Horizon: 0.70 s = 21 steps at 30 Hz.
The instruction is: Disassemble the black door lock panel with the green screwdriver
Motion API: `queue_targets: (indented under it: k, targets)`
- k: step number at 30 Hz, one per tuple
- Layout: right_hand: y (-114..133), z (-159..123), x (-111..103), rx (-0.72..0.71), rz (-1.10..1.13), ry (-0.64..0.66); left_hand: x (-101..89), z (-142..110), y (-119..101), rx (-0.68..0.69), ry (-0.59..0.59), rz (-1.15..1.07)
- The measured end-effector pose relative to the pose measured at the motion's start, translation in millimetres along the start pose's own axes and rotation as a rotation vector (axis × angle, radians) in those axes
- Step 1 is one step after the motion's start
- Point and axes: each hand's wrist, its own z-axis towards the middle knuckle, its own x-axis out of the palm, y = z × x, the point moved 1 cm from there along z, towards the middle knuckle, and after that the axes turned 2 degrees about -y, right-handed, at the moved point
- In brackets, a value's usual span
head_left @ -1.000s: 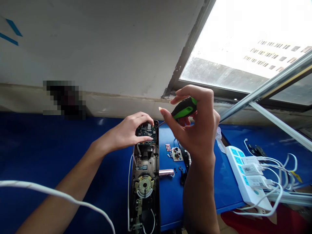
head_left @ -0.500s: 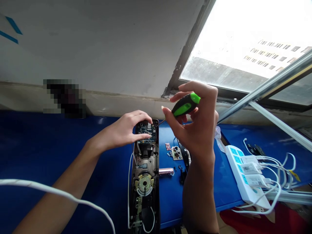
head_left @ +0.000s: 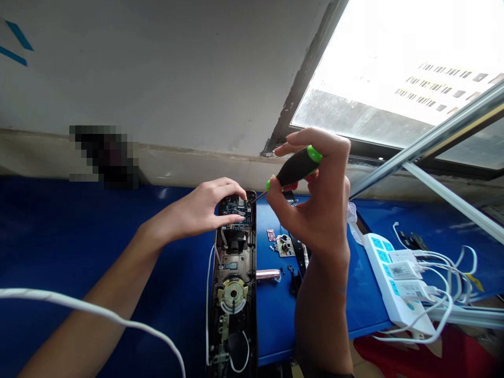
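Observation:
My right hand (head_left: 315,205) grips a black and green screwdriver (head_left: 298,167) by its handle. The shaft slants down left, and its tip meets the upper right corner of a circuit board (head_left: 246,224). My left hand (head_left: 210,207) holds that board, thumb on its face and fingertips near its top edge. The board sits at the far end of a long, dark opened device housing (head_left: 252,289). Further down the housing are a black block (head_left: 236,243), a round speaker-like part (head_left: 233,294) and thin white wires.
Right of the housing lie a small red board (head_left: 271,235), another board with a round part (head_left: 285,245), loose screws and a pinkish cylinder (head_left: 268,275). A white power strip (head_left: 388,278) with chargers and cables stands further right. A white cable (head_left: 118,317) crosses my left forearm.
The screwdriver handle has turned, its green inlay no longer facing me. My right thumb has shifted slightly along it. My left hand and the housing stay nearly still.

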Motion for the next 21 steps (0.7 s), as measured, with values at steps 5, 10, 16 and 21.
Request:
queue_targets:
  k: [5,10,16,21]
  targets:
    - [0.6,0.4,0.9,-0.033,-0.076,-0.019,1.7,0.2,-0.9,-0.005,0.005,0.005]
    - [-3.0,0.2,1.3,-0.042,-0.134,-0.079,1.5,0.0,-1.0,-0.005,0.002,0.002]
    - [1.5,-0.6,-1.0,0.014,-0.036,0.000,1.3,0.8,-2.9,-0.005,0.005,0.006]
    - [1.0,-0.6,0.5,0.018,-0.054,-0.013,1.7,0.4,-2.0,-0.004,0.006,0.017]
